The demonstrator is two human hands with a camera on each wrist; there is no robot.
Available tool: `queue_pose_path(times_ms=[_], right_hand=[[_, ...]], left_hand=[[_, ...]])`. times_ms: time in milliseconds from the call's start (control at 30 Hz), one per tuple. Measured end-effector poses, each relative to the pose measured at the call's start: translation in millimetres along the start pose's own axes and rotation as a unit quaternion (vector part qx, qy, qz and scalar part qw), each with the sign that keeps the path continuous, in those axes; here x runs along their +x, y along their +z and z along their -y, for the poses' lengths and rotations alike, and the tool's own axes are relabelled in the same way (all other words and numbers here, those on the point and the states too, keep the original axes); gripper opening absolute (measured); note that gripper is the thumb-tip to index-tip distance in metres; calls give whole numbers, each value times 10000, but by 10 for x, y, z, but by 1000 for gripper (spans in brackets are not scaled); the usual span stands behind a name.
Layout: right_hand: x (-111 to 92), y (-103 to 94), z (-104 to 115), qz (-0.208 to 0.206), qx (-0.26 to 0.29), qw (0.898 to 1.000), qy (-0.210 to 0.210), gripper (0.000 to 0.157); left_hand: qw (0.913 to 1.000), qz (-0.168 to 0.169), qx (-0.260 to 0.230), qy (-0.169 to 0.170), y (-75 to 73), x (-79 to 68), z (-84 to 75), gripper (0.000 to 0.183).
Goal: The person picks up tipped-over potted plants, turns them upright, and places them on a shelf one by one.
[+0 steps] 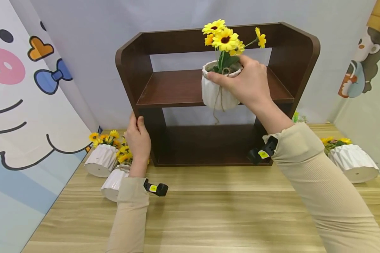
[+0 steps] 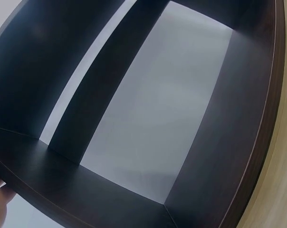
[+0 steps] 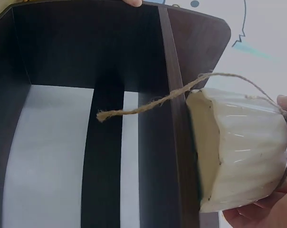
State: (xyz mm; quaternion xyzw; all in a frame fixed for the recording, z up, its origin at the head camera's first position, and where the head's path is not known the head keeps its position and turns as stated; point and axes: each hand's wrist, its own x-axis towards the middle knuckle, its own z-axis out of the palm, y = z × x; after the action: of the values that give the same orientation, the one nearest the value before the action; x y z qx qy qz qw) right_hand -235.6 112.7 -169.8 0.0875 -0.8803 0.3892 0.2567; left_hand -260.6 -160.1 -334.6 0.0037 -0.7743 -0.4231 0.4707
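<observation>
And now my right hand (image 1: 252,80) is pinching the rim of a white flowerpot (image 1: 216,92), holding it before the upper board of the shelf (image 1: 174,86)! My left hand (image 1: 139,138) is touching the shelf's left side, its grip I can't tell, while two potted yellow flowers (image 1: 102,159) are lying left of the shelf.

I record a wood-grain tabletop (image 1: 215,214), pale grey wall (image 1: 92,45) beyond its far edge, cartoon-printed wall (image 1: 28,116) along its left edge, greenish wall (image 1: 367,119) at right.
</observation>
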Motion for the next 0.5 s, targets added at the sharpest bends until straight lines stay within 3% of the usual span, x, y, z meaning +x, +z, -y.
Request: queue_pose_path(times_ms=[500], right_hand=[[202, 181, -65, -18, 133, 9999, 92, 66]], left_hand=[[9999, -69, -76, 1, 8, -4, -9, 36]])
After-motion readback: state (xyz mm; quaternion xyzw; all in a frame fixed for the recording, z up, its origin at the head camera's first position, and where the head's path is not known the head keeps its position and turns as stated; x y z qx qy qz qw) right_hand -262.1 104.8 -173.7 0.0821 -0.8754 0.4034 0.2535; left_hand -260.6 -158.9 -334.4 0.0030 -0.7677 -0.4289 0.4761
